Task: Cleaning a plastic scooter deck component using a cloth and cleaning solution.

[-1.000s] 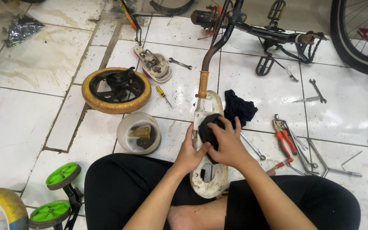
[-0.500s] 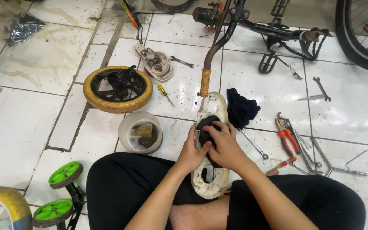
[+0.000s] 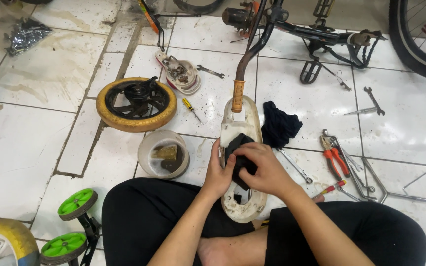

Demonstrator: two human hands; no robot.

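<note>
wiping cover | left hand grips white chain cover edge | right hand presses black rag | next: firm strokes

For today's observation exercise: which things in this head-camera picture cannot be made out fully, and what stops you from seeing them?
- Black cloth, head view: mostly covered by the right hand and left hand.
- White chain cover, head view: its middle is hidden under both hands.
- Bicycle wheel, head view: cut off by the top and right edges.
- Yellow wheel, head view: cut off by the bottom-left corner.
- Contents of the round tub: too murky to identify.
</note>
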